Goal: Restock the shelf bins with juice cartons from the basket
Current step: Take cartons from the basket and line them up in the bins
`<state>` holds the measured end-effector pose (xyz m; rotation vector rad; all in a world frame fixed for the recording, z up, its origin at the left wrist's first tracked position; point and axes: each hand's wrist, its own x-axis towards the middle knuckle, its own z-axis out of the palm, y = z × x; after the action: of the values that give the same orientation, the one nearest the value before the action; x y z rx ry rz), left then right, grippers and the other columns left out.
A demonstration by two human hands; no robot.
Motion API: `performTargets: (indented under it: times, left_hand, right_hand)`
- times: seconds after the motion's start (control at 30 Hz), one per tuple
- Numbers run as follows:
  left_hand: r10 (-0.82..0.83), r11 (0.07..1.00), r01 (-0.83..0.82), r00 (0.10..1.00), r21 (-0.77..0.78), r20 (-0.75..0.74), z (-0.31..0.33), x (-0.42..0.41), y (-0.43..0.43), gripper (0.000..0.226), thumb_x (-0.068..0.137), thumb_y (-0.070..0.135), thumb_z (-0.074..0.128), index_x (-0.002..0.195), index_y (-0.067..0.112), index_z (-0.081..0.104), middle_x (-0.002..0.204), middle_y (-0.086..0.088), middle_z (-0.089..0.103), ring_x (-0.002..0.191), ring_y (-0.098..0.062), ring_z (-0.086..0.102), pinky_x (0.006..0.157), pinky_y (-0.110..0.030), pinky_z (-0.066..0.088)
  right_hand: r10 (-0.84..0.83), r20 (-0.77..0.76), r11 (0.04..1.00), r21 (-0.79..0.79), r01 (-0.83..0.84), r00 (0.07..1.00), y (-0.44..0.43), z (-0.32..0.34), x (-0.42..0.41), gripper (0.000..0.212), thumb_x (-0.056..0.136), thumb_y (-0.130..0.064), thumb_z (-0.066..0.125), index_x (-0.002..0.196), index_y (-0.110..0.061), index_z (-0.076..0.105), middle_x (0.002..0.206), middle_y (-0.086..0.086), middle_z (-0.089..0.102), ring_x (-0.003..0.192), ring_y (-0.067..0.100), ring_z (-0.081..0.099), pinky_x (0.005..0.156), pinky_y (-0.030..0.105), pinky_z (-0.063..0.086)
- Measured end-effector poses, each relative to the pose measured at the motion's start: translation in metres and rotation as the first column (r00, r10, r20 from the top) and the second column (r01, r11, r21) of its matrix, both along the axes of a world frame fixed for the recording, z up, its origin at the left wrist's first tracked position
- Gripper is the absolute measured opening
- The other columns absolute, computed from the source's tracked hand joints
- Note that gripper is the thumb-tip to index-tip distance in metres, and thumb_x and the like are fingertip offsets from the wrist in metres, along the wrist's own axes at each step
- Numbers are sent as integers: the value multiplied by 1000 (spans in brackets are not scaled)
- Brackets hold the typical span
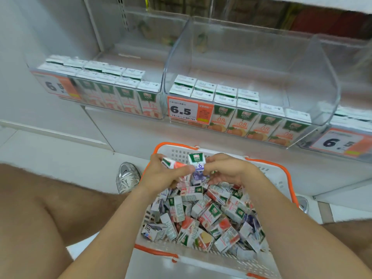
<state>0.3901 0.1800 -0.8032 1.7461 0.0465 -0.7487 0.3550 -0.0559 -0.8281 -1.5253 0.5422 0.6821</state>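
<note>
A white basket with an orange rim (269, 162) sits on the floor between my knees, holding several loose juice cartons (209, 216). My left hand (163, 174) grips a red-and-white carton (171, 164) over the basket's far end. My right hand (227, 170) pinches a purple carton marked 6 (198, 164) next to it. Above, a clear middle shelf bin (302, 81) holds orange-juice cartons (241, 117) along its front. The left bin (161, 93) is filled with red cartons (112, 93).
A third bin with a 6.5 price tag (338, 141) shows at the right edge. A grey sneaker (127, 177) stands left of the basket. My bare legs flank the basket. A 6.5 price label (189, 110) hangs on the middle bin.
</note>
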Motion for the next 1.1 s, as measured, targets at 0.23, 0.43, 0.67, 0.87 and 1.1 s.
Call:
performTargets:
  times: [0.23, 0.43, 0.67, 0.87, 1.1]
  left_hand:
    - [72, 977, -75, 997, -201, -23, 57, -6, 15, 68, 65, 6, 98, 122, 24, 65, 84, -1, 77, 69, -16, 68, 72, -32, 56]
    - [13, 934, -16, 1000, -357, -10, 116, -10, 26, 68, 70, 19, 94, 129, 21, 61, 100, -18, 78, 85, -28, 74, 82, -36, 59]
    - [111, 956, -21, 949, -292, 296, 167, -1, 30, 25, 92, 19, 79, 116, 15, 72, 106, -15, 75, 84, -25, 75, 77, -36, 61]
    - [80, 994, -33, 879, -106, 471, 213, 34, 43, 29, 71, 8, 90, 97, 2, 77, 91, -16, 79, 83, -21, 72, 75, -28, 51]
    - [18, 1000, -25, 719, 0, 694, 236, 94, 34, 25, 89, 14, 80, 107, 30, 75, 99, 7, 79, 95, -13, 75, 81, -33, 56]
  right_hand:
    - [5, 113, 1000, 0, -5, 994, 21, 57, -22, 62, 63, -11, 74, 121, 3, 58, 105, 20, 59, 89, 29, 55, 70, 39, 47]
    - [-77, 245, 997, 23, 74, 966, 42, 122, -30, 23, 70, -13, 65, 86, -12, 48, 80, 7, 45, 62, 16, 46, 56, 32, 42]
    - [2, 402, 984, -164, 69, 916, 56, 192, -30, 13, 87, -12, 57, 86, -12, 45, 81, 6, 46, 67, 15, 43, 63, 31, 41]
    - [-79, 687, 908, -248, 336, 722, 65, 230, -10, 8, 89, -15, 58, 84, -16, 63, 70, -6, 69, 62, 18, 61, 65, 30, 49]
    - [250, 733, 701, -588, 405, 632, 41, 239, 15, 29, 88, -27, 69, 112, -24, 54, 97, -7, 72, 85, 14, 65, 65, 28, 48]
